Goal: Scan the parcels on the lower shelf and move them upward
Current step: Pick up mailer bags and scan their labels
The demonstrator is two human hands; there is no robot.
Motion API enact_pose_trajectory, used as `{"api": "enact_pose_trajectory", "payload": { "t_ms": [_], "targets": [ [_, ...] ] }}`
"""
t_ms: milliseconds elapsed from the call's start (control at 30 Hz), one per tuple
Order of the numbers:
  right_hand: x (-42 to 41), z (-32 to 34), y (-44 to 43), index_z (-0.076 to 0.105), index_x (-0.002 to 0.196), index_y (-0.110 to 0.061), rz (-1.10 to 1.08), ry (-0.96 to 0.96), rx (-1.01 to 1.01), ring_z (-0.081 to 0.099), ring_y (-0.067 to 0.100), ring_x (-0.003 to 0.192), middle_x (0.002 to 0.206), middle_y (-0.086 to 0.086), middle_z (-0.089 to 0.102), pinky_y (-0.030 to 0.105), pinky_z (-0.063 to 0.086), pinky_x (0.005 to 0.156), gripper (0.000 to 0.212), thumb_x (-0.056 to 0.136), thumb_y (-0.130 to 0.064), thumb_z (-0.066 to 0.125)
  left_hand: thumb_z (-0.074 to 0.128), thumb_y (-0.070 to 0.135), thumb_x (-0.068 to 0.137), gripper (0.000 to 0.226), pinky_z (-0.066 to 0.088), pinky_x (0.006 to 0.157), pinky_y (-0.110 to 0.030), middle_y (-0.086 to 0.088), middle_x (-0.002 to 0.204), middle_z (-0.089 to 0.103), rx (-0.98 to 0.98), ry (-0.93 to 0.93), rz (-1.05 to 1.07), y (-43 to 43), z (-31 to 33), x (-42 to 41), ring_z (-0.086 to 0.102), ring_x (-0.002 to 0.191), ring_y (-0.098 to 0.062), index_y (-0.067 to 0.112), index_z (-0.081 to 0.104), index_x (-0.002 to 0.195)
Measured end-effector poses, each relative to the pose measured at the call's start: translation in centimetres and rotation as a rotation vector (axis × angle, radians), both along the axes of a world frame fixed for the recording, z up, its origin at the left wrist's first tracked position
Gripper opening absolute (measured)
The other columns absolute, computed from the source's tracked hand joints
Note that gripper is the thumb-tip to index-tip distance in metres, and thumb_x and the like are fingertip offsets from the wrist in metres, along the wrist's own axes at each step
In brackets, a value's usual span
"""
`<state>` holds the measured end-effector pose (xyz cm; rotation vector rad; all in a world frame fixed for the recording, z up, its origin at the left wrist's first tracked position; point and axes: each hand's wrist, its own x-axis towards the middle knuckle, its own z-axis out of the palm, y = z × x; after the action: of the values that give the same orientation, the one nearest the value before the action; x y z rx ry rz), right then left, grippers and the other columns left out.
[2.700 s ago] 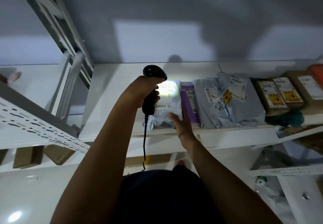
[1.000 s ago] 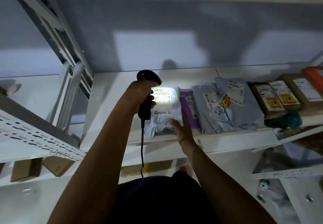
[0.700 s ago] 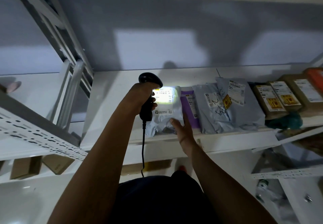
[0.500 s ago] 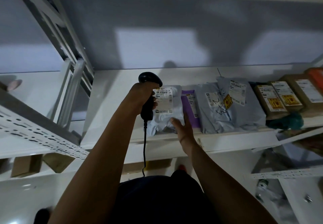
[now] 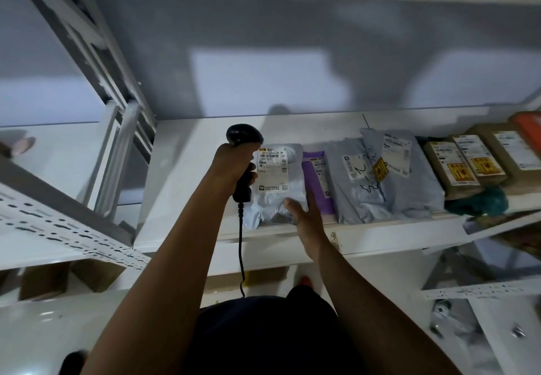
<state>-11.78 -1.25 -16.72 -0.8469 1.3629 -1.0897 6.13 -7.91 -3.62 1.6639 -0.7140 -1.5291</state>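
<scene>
My left hand (image 5: 232, 166) grips a black barcode scanner (image 5: 244, 140) whose head is aimed at the label of a pale grey bag parcel (image 5: 278, 178) lying on the white shelf (image 5: 187, 169). The scanner's light is off. My right hand (image 5: 306, 213) holds the parcel's near right corner, thumb on top and fingers along its side. A purple parcel (image 5: 317, 175) lies right beside it, then two overlapping grey bag parcels (image 5: 380, 175) with labels.
Brown cardboard parcels (image 5: 465, 161) with yellow stickers and an orange one (image 5: 530, 128) stand at the shelf's right end, a dark green bundle (image 5: 477, 202) before them. A perforated white shelf beam (image 5: 58, 228) juts in at left. Cardboard boxes (image 5: 96, 273) sit lower.
The scanner's bright light on the parcel label has gone out. Both hands stay nearly where they were on scanner and parcel.
</scene>
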Motion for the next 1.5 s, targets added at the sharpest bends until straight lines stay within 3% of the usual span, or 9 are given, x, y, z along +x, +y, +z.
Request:
{"api": "enact_pose_trajectory", "payload": {
  "t_ms": [233,333,500,667,900,1033,1233,1367,1500],
  "targets": [
    [0.7,0.5,0.2,0.061,0.122,-0.037,-0.031,-0.018,-0.047,0.068,0.017,0.114,0.124,0.0,0.07,0.035,0.056,0.095,0.044,0.085,-0.016,0.074,0.062,0.008,0.092,0.006,0.047,0.074,-0.034,-0.01,0.086,0.059,0.033,-0.398,-0.053,-0.5,-4.6,1.9,0.06,0.083,-0.027,0.005,0.058,0.096],
    [0.7,0.7,0.4,0.059,0.124,-0.035,-0.015,-0.059,-0.044,0.07,0.014,0.109,0.122,0.0,0.071,0.028,0.059,0.085,0.043,0.091,-0.01,0.07,0.071,0.009,0.087,0.037,0.053,0.092,-0.036,-0.007,0.111,0.068,-0.015,-0.497,0.031,0.8,-7.7,2.1,0.066,0.106,-0.029,0.008,0.061,0.122],
    [1.3,0.4,0.5,0.059,0.134,-0.029,-0.054,-0.045,-0.024,0.068,0.016,0.113,0.126,0.0,0.07,0.029,0.057,0.091,0.048,0.091,-0.014,0.073,0.057,0.014,0.095,0.026,0.053,0.092,-0.04,-0.015,0.112,0.071,-0.066,-0.657,0.007,2.2,-10.5,2.0,0.067,0.104,-0.036,0.008,0.064,0.12],
    [1.5,0.3,0.3,0.064,0.132,-0.02,-0.167,-0.114,-0.005,0.069,0.021,0.114,0.122,0.003,0.073,0.03,0.058,0.088,0.052,0.084,-0.005,0.077,0.07,0.02,0.086,0.038,0.054,0.096,-0.042,-0.015,0.116,0.065,-0.241,-0.718,0.122,2.9,-11.1,2.1,0.062,0.109,-0.033,0.009,0.067,0.122],
    [1.0,2.5,0.7,0.066,0.129,-0.018,-0.265,-0.238,-0.058,0.069,0.028,0.113,0.121,0.006,0.073,0.055,0.054,0.1,0.043,0.088,-0.007,0.072,0.077,0.044,0.088,0.072,0.058,0.088,-0.033,-0.005,0.124,0.065,-0.092,-0.089,-0.118,3.0,-6.7,-0.7,0.069,0.102,-0.021,0.016,0.047,0.148],
    [1.2,3.7,1.8,0.063,0.133,-0.015,-0.238,-0.294,-0.116,0.07,0.025,0.112,0.122,0.005,0.073,0.045,0.059,0.092,0.042,0.093,-0.005,0.066,0.08,0.04,0.086,0.056,0.061,0.091,-0.046,-0.008,0.119,0.073,-0.142,0.02,-0.167,4.8,-6.8,-0.3,0.073,0.104,-0.024,0.022,0.063,0.136],
    [0.0,6.5,2.5,0.062,0.134,-0.012,-0.18,-0.299,-0.235,0.072,0.029,0.104,0.122,0.009,0.073,0.036,0.059,0.078,0.045,0.09,-0.004,0.067,0.081,0.03,0.086,0.019,0.058,0.074,-0.036,0.004,0.084,0.078,-0.297,0.026,-0.193,6.2,-4.3,-2.9,0.069,0.073,-0.012,0.026,0.076,0.105],
    [-3.0,9.2,3.7,0.057,0.141,-0.01,-0.17,-0.288,-0.326,0.065,0.041,0.117,0.132,0.014,0.067,0.056,0.054,0.096,0.054,0.088,-0.006,0.066,0.078,0.022,0.09,0.026,0.057,0.065,-0.026,0.001,0.098,0.079,-0.414,0.049,-0.222,7.4,-1.7,-6.0,0.068,0.07,-0.006,0.017,0.074,0.116],
    [-8.6,11.4,6.8,0.058,0.139,-0.009,-0.238,-0.3,-0.374,0.065,0.036,0.12,0.132,0.014,0.068,0.054,0.055,0.096,0.051,0.09,0.002,0.064,0.08,0.028,0.088,0.031,0.062,0.074,-0.036,0.004,0.107,0.079,-0.48,0.066,-0.307,9.3,-0.1,-11.5,0.075,0.09,-0.017,0.022,0.074,0.119]
  ]
}}
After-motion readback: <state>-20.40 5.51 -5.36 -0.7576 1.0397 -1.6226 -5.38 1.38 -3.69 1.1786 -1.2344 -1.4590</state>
